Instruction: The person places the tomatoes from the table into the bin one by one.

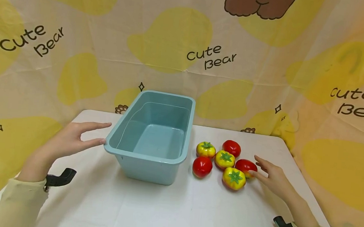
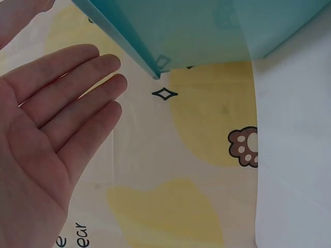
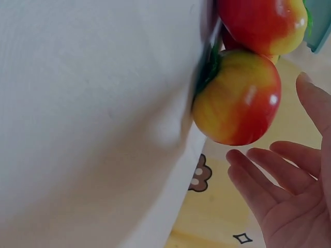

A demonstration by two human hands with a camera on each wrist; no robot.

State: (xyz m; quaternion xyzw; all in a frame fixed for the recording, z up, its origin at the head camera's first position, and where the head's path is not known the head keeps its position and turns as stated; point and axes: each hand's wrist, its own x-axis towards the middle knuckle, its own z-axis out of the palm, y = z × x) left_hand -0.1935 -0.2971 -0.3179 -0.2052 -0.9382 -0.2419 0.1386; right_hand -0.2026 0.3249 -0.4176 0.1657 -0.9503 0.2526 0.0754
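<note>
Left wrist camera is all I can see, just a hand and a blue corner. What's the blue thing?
Observer: An open light-blue plastic bin on a white table, nothing inside it.
Operator: Is the hand touching it?
Observer: The left hand is open, fingertips right at the bin's left rim; contact I cannot tell.
Operator: Anything else there?
Observer: Six toy tomatoes right of the bin; the open right hand reaches the nearest red one.
</note>
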